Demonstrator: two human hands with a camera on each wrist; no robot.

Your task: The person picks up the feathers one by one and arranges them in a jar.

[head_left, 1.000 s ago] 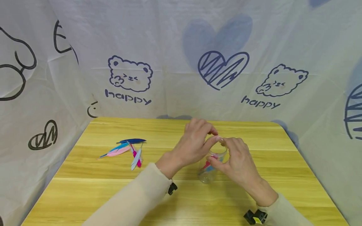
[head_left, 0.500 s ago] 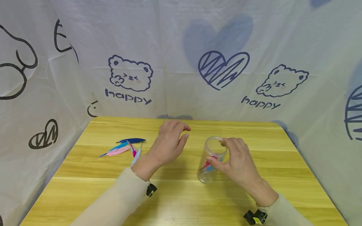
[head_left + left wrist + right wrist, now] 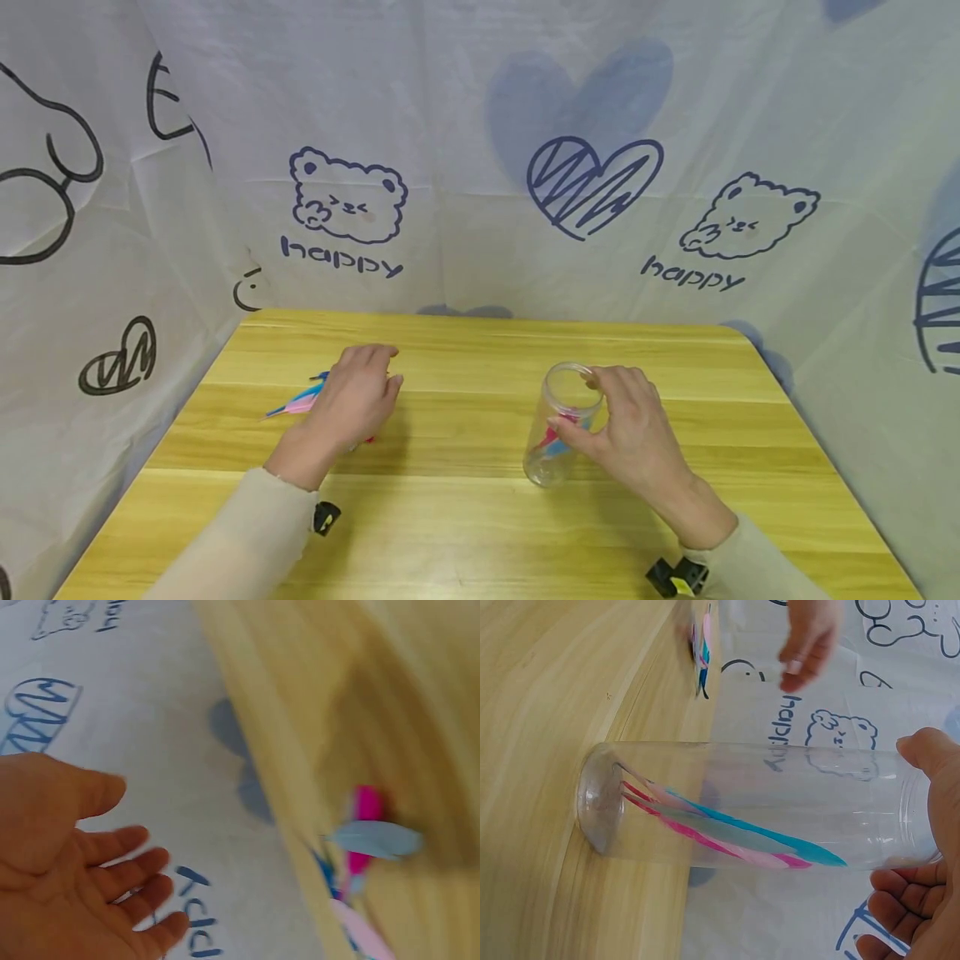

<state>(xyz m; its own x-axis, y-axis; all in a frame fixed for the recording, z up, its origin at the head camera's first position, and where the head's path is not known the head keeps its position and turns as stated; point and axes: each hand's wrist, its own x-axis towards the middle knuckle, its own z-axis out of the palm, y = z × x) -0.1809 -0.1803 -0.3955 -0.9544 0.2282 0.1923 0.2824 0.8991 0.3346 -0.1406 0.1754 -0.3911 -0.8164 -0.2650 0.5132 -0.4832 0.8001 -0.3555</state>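
My right hand (image 3: 630, 429) grips a clear plastic jar (image 3: 536, 450) near its open mouth; the jar stands on the table. Through its wall, in the right wrist view, several feathers (image 3: 735, 832) in pink, teal and grey lean inside. My left hand (image 3: 352, 400) hovers over the loose feathers (image 3: 300, 404) on the left of the table, hiding most of them in the head view. Its fingers are relaxed, with nothing between them. From the left wrist, a grey feather (image 3: 379, 838) shows lying across a magenta feather (image 3: 367, 801), with pink and blue ones beside them.
The wooden table (image 3: 465, 517) ends at a white cloth (image 3: 450, 250) printed with bears and hearts, which hangs behind it and along both sides. Bare wood lies between the jar and the loose feathers.
My left hand has left the jar's mouth and travelled left across the table to above the loose feathers. The right hand and the jar have stayed in place.
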